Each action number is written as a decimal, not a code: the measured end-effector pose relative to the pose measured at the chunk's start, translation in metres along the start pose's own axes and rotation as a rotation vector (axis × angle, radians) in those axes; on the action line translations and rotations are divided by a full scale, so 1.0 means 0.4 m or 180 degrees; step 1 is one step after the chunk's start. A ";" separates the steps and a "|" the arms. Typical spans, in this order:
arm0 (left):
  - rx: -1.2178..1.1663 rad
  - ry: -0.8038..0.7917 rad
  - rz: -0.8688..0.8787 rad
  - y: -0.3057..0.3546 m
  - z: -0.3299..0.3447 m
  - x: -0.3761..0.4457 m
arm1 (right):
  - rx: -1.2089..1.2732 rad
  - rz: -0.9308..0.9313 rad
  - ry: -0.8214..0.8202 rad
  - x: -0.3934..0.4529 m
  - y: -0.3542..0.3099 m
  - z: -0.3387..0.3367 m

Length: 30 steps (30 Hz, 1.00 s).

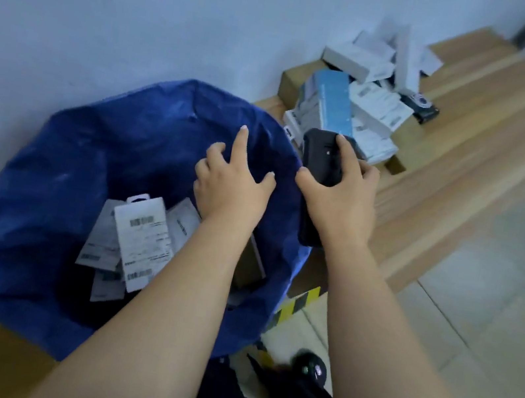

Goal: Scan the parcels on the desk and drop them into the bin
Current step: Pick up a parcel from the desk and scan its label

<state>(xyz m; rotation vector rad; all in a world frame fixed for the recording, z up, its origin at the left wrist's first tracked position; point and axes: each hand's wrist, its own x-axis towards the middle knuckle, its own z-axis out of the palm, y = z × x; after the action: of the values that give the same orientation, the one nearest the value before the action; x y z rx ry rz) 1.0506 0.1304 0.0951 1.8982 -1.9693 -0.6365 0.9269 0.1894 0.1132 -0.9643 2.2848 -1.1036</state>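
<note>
My left hand (234, 183) hovers over the blue bin (48, 184) with fingers spread and holds nothing. Several white parcels (139, 240) with barcode labels lie inside the bin. My right hand (341, 194) grips a black handheld scanner (319, 154) just right of the bin's rim. On the wooden desk (469, 157) beyond it lies a pile of white boxes (370, 88), with a light blue box (335, 110) nearest the scanner.
A white wall stands behind the bin and desk. A small black box (421, 105) sits at the pile's right edge. Yellow-black hazard tape (299, 304) marks the tiled floor below the desk. A dark round object (309, 368) lies near my feet.
</note>
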 end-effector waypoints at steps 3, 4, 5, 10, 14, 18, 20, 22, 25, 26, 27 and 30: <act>0.0010 -0.0144 0.0391 0.105 0.038 -0.042 | 0.0083 0.0105 0.0371 0.005 0.062 -0.115; 0.0030 -0.0220 0.0538 0.144 0.056 -0.060 | 0.0106 0.0165 0.0489 0.006 0.089 -0.158; 0.0045 -0.0288 0.0667 0.180 0.072 -0.077 | 0.0121 0.0236 0.0589 0.008 0.114 -0.197; 0.0196 -0.0491 0.1164 0.390 0.179 -0.196 | 0.0242 0.0445 0.1124 0.010 0.259 -0.423; 0.0097 -0.0588 0.1377 0.568 0.273 -0.297 | 0.0292 0.0576 0.1362 0.021 0.376 -0.613; -0.0084 -0.0605 0.1551 0.747 0.382 -0.407 | 0.0309 0.0641 0.1575 0.042 0.489 -0.800; -0.0149 -0.0633 0.1579 0.827 0.437 -0.450 | 0.0277 0.0662 0.1676 0.056 0.543 -0.882; -0.0208 -0.0665 0.1589 0.895 0.484 -0.486 | 0.0271 0.0685 0.1740 0.070 0.596 -0.950; -0.0192 -0.0677 0.1649 0.973 0.540 -0.522 | 0.0369 0.0763 0.1798 0.099 0.668 -1.029; -0.0154 -0.0684 0.1667 0.992 0.556 -0.525 | 0.0394 0.0810 0.1806 0.110 0.689 -1.048; -0.0123 -0.0693 0.1673 1.011 0.571 -0.523 | 0.0413 0.0863 0.1805 0.126 0.707 -1.064; -0.0112 -0.0690 0.1647 1.069 0.611 -0.487 | 0.0428 0.0953 0.1770 0.198 0.746 -1.096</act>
<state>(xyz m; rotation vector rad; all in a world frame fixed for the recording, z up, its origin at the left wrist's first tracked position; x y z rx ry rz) 0.5701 0.3510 0.1286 1.2526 -2.4321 -0.7330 0.4800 0.4852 0.1288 -0.2596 2.6156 -1.4998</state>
